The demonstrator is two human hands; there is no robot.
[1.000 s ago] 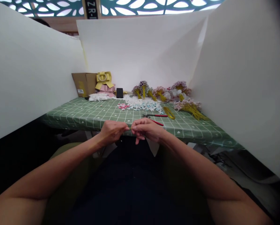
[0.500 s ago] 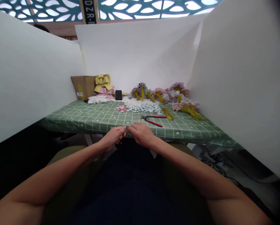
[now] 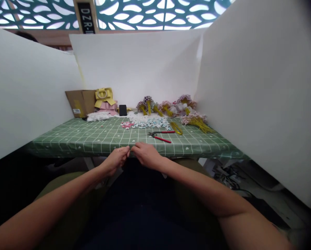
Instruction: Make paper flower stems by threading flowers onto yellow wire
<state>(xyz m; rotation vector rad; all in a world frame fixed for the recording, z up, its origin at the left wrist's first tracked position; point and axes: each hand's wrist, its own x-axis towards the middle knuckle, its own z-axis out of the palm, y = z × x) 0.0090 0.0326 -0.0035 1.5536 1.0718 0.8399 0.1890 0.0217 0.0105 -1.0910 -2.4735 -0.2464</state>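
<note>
Close together at the table's front edge, my two hands face each other with fingers pinched. My left hand is closed, its fingertips nearly touching those of the other hand. My right hand is closed too, palm turned down. Whatever they pinch is too small to make out. Just beyond my right hand lie red-handled pliers with their jaws pointing left. Behind them are a loop of yellow wire and a scatter of small white and pale blue pieces, with pink pieces at their left.
A green checked cloth covers the table. At the back left stand a cardboard box, yellow and pink bows and a dark phone-like object. Beaded bunches on yellow stems lie back right. White panels enclose three sides.
The whole view has shifted, so the table and its things appear further left and slightly lower. Both hands stay pinched close together at the table edge.
</note>
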